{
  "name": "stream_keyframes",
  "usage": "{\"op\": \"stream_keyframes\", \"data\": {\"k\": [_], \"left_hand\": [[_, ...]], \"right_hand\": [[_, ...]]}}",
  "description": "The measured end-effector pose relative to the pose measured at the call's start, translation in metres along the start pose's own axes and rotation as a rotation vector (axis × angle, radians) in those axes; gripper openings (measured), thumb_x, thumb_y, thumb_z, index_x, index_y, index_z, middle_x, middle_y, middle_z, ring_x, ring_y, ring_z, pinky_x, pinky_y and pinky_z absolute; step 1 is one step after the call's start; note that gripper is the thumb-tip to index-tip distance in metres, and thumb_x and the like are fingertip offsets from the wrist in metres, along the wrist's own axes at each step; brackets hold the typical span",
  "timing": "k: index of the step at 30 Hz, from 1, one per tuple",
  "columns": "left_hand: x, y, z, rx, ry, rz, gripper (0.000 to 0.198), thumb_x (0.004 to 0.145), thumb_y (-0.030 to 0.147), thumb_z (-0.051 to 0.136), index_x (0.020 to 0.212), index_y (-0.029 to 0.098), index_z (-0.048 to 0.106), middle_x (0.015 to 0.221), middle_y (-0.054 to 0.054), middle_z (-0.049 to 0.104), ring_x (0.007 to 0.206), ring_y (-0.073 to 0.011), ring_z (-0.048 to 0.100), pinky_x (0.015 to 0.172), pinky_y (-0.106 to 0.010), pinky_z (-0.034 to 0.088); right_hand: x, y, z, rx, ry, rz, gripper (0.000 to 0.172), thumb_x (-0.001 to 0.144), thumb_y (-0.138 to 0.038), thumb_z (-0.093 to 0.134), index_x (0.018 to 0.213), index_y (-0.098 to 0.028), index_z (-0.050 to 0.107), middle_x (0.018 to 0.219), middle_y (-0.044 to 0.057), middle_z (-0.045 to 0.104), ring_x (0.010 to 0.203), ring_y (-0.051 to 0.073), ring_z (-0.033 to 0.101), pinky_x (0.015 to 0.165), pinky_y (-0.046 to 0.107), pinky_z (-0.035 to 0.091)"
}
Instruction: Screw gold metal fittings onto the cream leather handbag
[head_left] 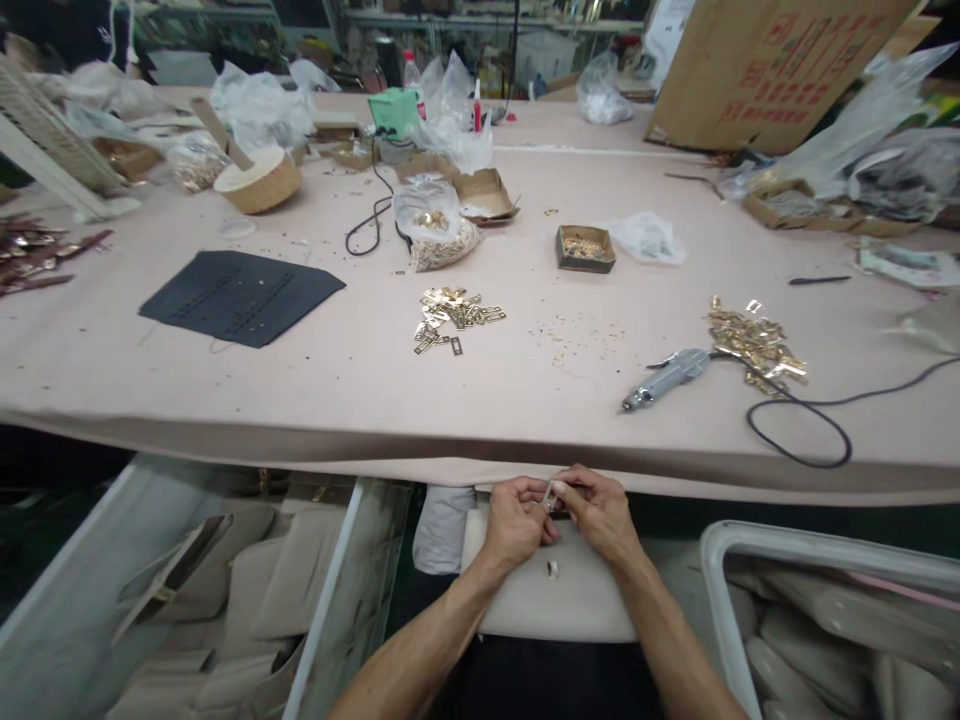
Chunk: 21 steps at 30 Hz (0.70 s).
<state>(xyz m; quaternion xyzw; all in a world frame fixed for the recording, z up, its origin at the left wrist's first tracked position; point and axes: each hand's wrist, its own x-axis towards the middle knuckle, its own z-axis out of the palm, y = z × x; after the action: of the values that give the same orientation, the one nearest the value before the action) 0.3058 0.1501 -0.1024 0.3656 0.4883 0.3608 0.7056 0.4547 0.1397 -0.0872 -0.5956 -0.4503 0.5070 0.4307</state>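
Fitting (551, 496) | pinched by left hand (516, 522), right hand (600, 512) | over beige panel (555, 600)

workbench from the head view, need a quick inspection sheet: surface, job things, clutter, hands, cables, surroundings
surface: pale table, with fine specks scattered near the middle.
job's things: small metal fitting pinched between both hands; pale padded piece below them, with a second fitting lying on it.
clutter: centre gold pile, right gold pile, dark sheet, small box, plastic bags.
grippers: left hand and right hand, fingers closed on the small metal fitting, in front of the table edge.
cables: black cable loops beside the handheld tool; back cable curls near the bags.
surroundings: left bin and right bin hold pale pieces; cardboard box stands far right.
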Motion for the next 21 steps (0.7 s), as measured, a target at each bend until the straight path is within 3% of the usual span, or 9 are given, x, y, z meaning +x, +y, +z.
{"op": "stream_keyframes", "data": {"k": [6, 10, 14, 21], "left_hand": [[0.004, 0.005, -0.006, -0.008, 0.029, 0.016, 0.043, 0.075, 0.045, 0.079, 0.091, 0.007, 0.069, 0.063, -0.007, 0.071, 0.034, -0.0115, 0.057, 0.034, -0.02, 0.044], [0.004, 0.005, -0.004, -0.018, 0.064, 0.034, 0.043, 0.076, 0.049, 0.079, 0.088, 0.008, 0.068, 0.058, -0.006, 0.069, 0.033, -0.0121, 0.056, 0.033, -0.02, 0.041], [0.007, -0.003, -0.001, -0.031, 0.042, 0.063, 0.046, 0.075, 0.053, 0.08, 0.084, 0.009, 0.069, 0.052, -0.006, 0.068, 0.036, -0.0124, 0.056, 0.038, -0.02, 0.044], [0.012, -0.019, 0.007, -0.089, 0.045, 0.069, 0.057, 0.068, 0.066, 0.079, 0.077, 0.012, 0.066, 0.044, -0.003, 0.06, 0.034, -0.0161, 0.059, 0.035, -0.022, 0.045]], "right_hand": [[0.009, -0.004, 0.006, -0.003, -0.032, 0.039, 0.032, 0.086, -0.047, 0.069, 0.087, -0.015, 0.07, 0.074, 0.003, 0.063, 0.06, 0.013, 0.055, 0.054, 0.024, 0.043], [0.012, -0.007, 0.008, -0.101, -0.046, -0.01, 0.03, 0.086, -0.046, 0.069, 0.083, -0.016, 0.07, 0.075, 0.003, 0.062, 0.063, 0.014, 0.057, 0.057, 0.024, 0.043], [0.014, -0.007, 0.006, -0.138, -0.018, -0.045, 0.033, 0.086, -0.047, 0.068, 0.073, -0.017, 0.069, 0.072, 0.003, 0.06, 0.066, 0.017, 0.058, 0.061, 0.026, 0.045], [0.015, 0.009, -0.002, -0.033, -0.045, 0.068, 0.042, 0.082, -0.058, 0.068, 0.072, -0.017, 0.069, 0.069, 0.003, 0.061, 0.065, 0.021, 0.062, 0.06, 0.029, 0.048]]}}
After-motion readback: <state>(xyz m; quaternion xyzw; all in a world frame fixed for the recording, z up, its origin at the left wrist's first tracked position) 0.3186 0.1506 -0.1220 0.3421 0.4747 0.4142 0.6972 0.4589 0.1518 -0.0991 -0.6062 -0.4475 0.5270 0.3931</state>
